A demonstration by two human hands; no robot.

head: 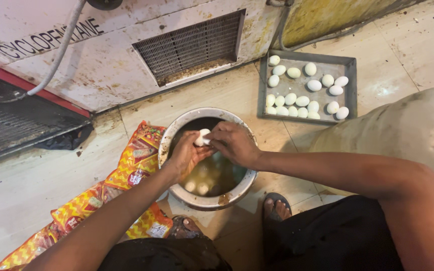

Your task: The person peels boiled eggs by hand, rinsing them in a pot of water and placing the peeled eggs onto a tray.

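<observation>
Left hand (186,153) cups a white egg (202,136) over the pot (204,203); right hand (234,143) closes on it from the other side, fingertips pinching its top. Wet and peeled, it looks light, slippery, soft; best held around its middle, gently.
</observation>
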